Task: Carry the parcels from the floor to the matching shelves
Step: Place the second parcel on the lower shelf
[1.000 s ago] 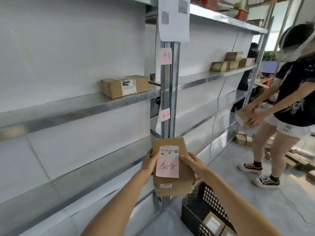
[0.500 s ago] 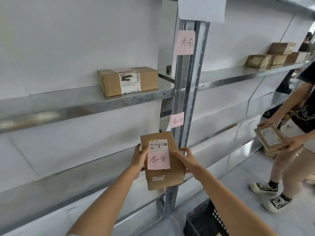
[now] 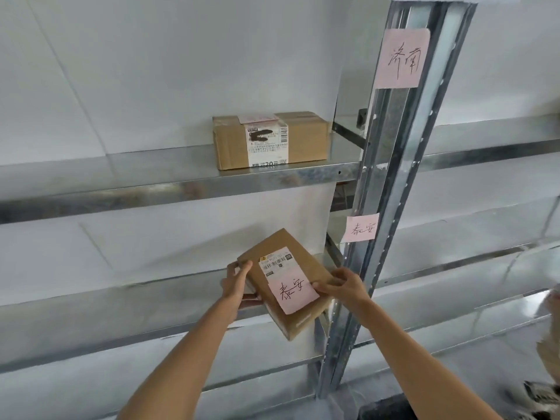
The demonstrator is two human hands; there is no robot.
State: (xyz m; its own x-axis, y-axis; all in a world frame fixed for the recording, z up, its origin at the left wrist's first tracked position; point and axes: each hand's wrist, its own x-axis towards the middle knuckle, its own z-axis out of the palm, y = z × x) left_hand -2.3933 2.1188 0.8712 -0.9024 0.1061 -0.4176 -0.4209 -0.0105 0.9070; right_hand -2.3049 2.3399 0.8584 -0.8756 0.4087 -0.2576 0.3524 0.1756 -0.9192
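I hold a flat brown parcel (image 3: 285, 280) with a barcode label and a pink handwritten note on top. My left hand (image 3: 238, 281) grips its left edge and my right hand (image 3: 342, 286) grips its right edge. The parcel is tilted, its far end over the lower metal shelf (image 3: 127, 301) and its near end past the shelf's front edge. A pink tag (image 3: 360, 228) with the same handwriting as the parcel's note hangs on the metal upright (image 3: 391, 177) just right of it. Another pink tag (image 3: 402, 58) with different writing is higher on the upright.
A bigger cardboard box (image 3: 269, 139) with a white label stands on the upper shelf (image 3: 151, 180). A black basket (image 3: 385, 409) sits on the floor at the bottom. Another person's shoe (image 3: 542, 395) and leg show at the right edge.
I have stepped closer to the shelves. The parcel has moved up and forward from in front of the upright onto the lower shelf's edge, turning to a slant. The other person has slid mostly out of view.
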